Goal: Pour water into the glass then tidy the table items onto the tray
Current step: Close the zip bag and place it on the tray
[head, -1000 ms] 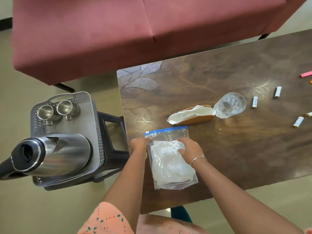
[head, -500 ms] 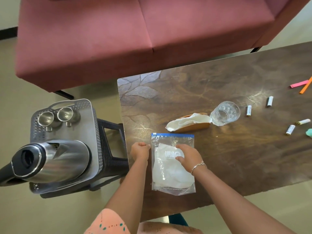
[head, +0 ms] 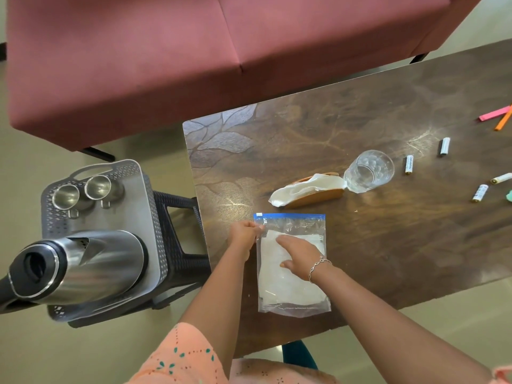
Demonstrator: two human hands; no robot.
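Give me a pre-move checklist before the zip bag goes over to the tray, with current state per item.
1. Grip on zip bag: left hand pinches its upper left edge; right hand lies flat on it. Ok.
2. Bag seal closed: cannot tell from the blue strip.
3. Free spot on tray: kettle and two steel cups take up most of it; bare strip along the right side. Cannot tell if the bag fits.
4. Glass upright and clear of the bag's path: ok.
5. Water in glass: cannot tell.
6. Other table items tidied: napkin holder and batteries not on tray. Not ok.
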